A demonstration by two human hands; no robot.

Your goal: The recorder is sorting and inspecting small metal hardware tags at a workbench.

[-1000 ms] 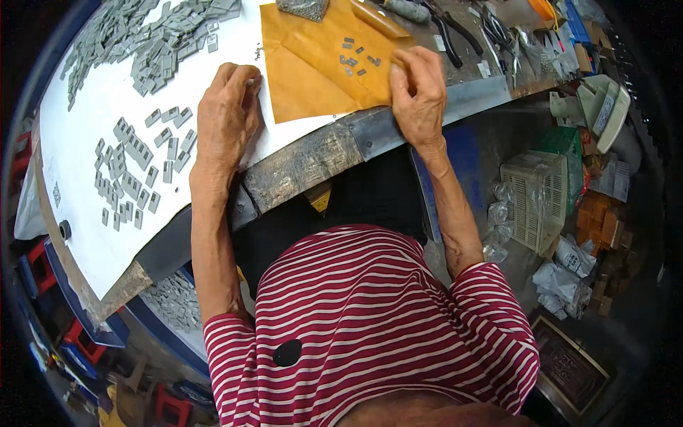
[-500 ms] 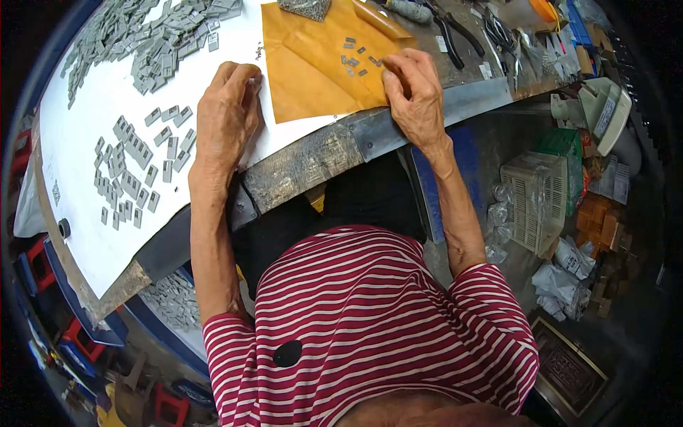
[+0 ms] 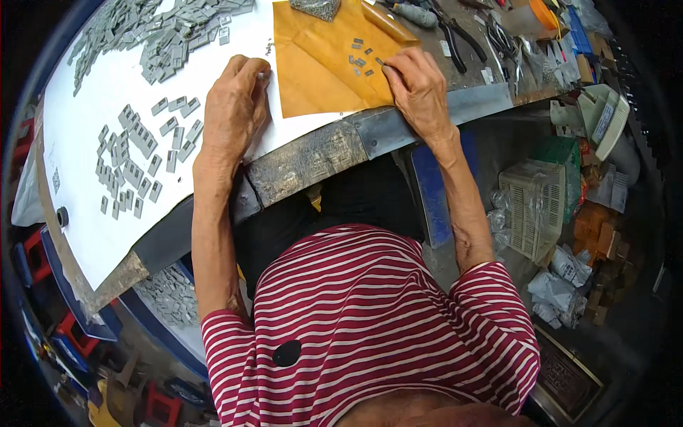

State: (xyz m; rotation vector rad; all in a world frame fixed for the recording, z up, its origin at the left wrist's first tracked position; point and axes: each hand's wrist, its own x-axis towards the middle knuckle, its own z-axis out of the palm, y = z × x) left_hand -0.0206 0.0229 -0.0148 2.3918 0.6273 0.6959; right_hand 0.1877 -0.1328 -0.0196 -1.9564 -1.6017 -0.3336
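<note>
My left hand (image 3: 236,110) rests on the white sheet with its fingers curled closed; anything between thumb and fingertips is hidden. To its left lie several small grey rectangular pieces (image 3: 144,141), each with a slot-like mark, some in close rows. My right hand (image 3: 421,91) is over the right edge of an orange-brown paper sheet (image 3: 309,82). Its thumb and forefinger are pinched on a tiny dark grey rectangular piece (image 3: 379,62). Several similar tiny pieces (image 3: 357,61) are scattered on the paper just left of those fingertips.
A large heap of grey pieces (image 3: 171,43) covers the far left of the white-covered table (image 3: 82,245). A bag of small metal bits (image 3: 316,8) sits atop the paper. Black-handled pliers (image 3: 455,46) and other tools lie at the far right. A plastic crate (image 3: 530,206) stands below, right.
The whole view has shifted slightly, so table and paper appear a little further right. My right fingertips now meet the tiny piece at the paper's right side. My left hand stays closed.
</note>
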